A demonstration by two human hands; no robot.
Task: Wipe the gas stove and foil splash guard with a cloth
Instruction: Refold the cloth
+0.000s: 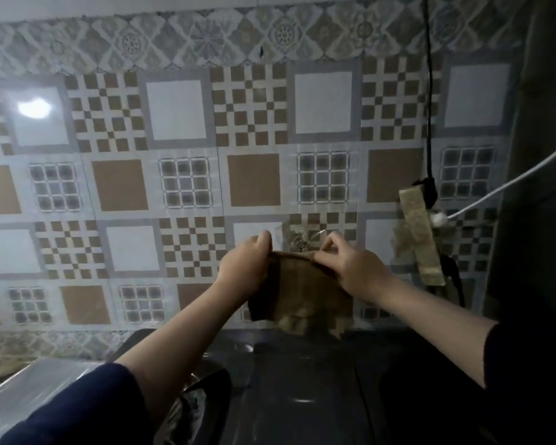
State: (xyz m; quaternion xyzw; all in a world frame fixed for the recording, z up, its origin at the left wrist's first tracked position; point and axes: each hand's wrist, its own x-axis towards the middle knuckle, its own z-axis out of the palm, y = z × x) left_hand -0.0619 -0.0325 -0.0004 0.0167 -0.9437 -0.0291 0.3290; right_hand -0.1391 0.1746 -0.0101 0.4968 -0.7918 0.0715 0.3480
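A brown cloth [302, 290] hangs against the patterned tile wall [180, 175], its top edge level with a small metal wall hook [300, 240]. My left hand [244, 268] grips the cloth's upper left corner. My right hand [350, 268] pinches its upper right edge. The lower part of the cloth hangs loose and frayed above a dark glossy surface [302, 396], possibly the stove top. A shiny foil-like sheet [39, 393] lies at the lower left.
A power strip wrapped in brown tape [421, 236] hangs on the wall at the right, with a black cable [427, 91] running up and a white cable [511, 184] leading off right. A dark wall or curtain [540, 187] closes the right side.
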